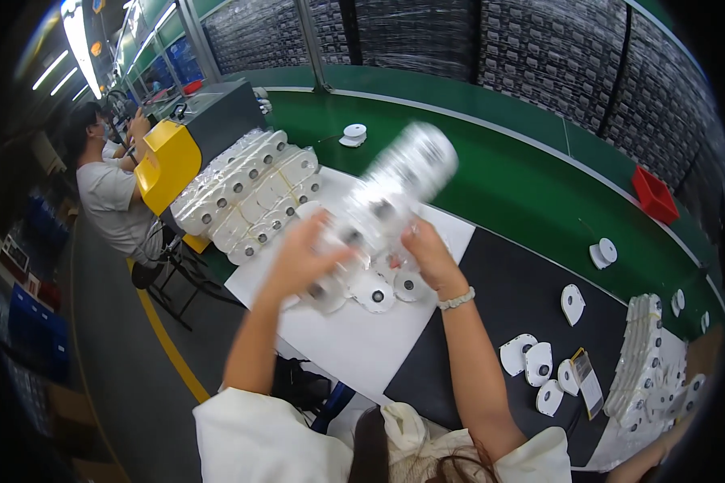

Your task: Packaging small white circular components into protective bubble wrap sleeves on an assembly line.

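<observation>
Above the white sheet [354,338], clasping one blurred bundle [401,175] from opposite sides with left hand [300,258] and right hand [431,256], probably to steady its length. On the black mat [475,322], five loose pieces [539,364], spread within reach, beside one card [590,389]. Farther, along the green belt [507,205], pieces [602,253] at four spots; beyond, one red bin [655,196].

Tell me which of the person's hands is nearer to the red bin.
Right. The right hand is to the left of the red bin and closer to the person; the left hand is farther left, across the blurred bundle.
</observation>
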Demonstrator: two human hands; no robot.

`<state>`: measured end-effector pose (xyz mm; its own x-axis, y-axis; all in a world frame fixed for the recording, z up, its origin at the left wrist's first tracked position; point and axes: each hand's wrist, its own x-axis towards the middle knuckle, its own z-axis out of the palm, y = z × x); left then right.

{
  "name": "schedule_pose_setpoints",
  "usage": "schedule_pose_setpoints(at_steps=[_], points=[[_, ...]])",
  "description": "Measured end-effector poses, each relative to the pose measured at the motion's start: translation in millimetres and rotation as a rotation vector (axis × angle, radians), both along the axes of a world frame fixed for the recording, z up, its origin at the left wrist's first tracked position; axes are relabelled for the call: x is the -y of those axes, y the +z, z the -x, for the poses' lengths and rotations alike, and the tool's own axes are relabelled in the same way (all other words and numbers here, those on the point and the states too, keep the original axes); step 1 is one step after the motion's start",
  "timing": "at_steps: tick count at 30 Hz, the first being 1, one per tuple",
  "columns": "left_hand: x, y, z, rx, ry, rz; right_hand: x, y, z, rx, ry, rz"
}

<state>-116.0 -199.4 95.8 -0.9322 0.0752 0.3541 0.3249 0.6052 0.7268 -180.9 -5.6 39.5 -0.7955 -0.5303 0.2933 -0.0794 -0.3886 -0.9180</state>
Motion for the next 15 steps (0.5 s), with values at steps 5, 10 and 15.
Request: schedule_pose_setpoints(at_steps=[5,10,15], points=[[-63.4,-45.2,-28.6,0.497,-0.594,-1.274,-20.9,-9.0,13.7,0.268,0.023,0.238],[-64.8,-105.6,-59.3,0.328,-0.879,-1.624,-32.3,9.4,12.5,0.294,-0.063,0.471],[-60.9,-93.9,-58.6,0.246,-0.601,-1.778,-39.8,5.3,15.7,0.269,-0.081,0.404]])
